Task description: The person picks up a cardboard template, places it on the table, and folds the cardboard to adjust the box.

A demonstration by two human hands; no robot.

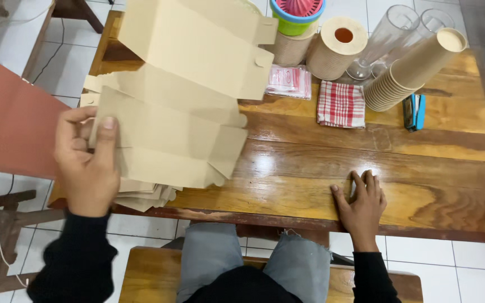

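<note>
My left hand [88,165] pinches a flat tan cardboard box blank [169,143] over its stack; my right hand [362,201] lies flat, fingers together, on the glossy wooden table [450,168].

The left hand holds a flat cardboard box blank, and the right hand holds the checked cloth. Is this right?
Not quite. The head view shows the right hand resting flat on the wooden table, holding nothing; the checked cloth lies apart. The left hand does hold the flat cardboard box blank.

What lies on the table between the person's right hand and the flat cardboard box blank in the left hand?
In the head view, only bare, glossy wooden table separates the right hand from the flat cardboard box blank held by the left hand.
</note>
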